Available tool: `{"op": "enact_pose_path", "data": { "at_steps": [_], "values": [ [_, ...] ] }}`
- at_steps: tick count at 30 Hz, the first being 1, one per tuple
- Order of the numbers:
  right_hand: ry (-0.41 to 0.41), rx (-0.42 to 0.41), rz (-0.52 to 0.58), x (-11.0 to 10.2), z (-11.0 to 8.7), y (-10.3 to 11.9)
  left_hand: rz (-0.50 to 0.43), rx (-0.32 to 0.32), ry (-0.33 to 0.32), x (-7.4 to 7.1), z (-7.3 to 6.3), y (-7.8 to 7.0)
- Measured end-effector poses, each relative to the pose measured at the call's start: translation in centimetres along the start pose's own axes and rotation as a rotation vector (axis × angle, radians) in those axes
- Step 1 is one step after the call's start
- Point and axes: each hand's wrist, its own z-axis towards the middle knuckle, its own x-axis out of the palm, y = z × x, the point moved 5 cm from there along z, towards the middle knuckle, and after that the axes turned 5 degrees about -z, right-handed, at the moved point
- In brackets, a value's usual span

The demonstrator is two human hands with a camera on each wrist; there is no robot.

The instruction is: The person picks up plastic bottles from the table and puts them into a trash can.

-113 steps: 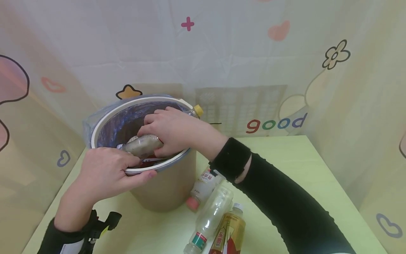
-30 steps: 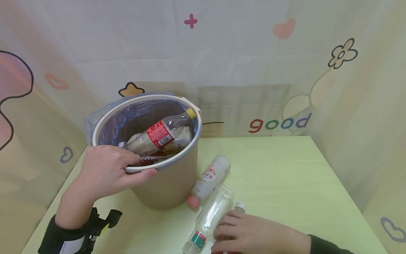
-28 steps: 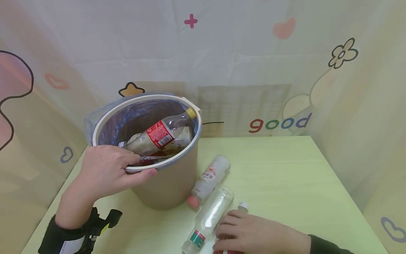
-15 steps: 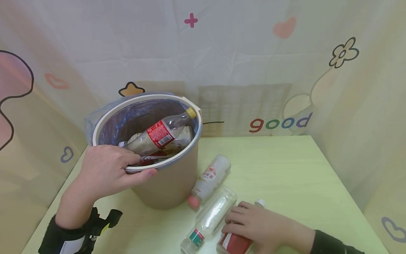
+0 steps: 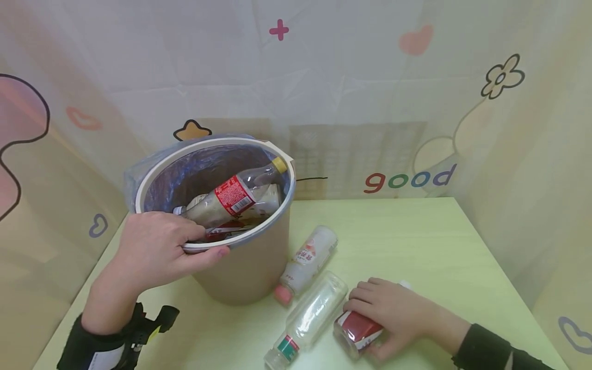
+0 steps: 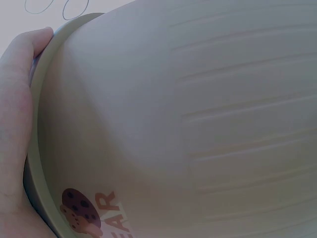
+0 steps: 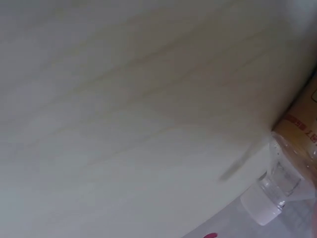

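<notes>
My left hand grips the near rim of a beige trash bin, thumb outside and fingers inside; the left wrist view shows the bin's ribbed outer wall close up. At the lower right, my right hand curls over a plastic drink bottle with a red and gold label, lying on the table. Its white cap and shoulder show in the right wrist view, where the fingers are out of sight. Inside the bin, a clear bottle with a red label and yellow cap lies across other bottles.
A blue bag lines the bin. Between bin and right hand lie a white bottle with a pink cap and a clear bottle with a green label strip. A printed curtain hangs behind the table.
My right hand came out of the bin to the red and gold bottle. Over the last second it moved that bottle rightward, away from the clear one. The left hand stayed on the rim.
</notes>
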Motion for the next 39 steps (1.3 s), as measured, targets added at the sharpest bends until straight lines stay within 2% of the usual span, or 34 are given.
{"op": "enact_pose_path", "data": {
  "at_steps": [9,19,27,39],
  "values": [
    [0.006,0.128,-0.017,0.2,-1.7,-3.3,0.005,-0.002,-0.005,-0.1,0.1,0.0],
    [0.048,0.234,-0.04,0.3,-2.6,-5.4,0.003,0.001,-0.001,0.0,0.1,0.0],
    [0.099,0.291,-0.066,0.3,-2.9,-6.4,0.0,0.003,-0.002,0.0,0.1,0.0],
    [0.122,0.31,-0.038,0.0,-2.7,-6.8,-0.005,-0.001,-0.001,0.0,0.1,0.0]
  ]
}}
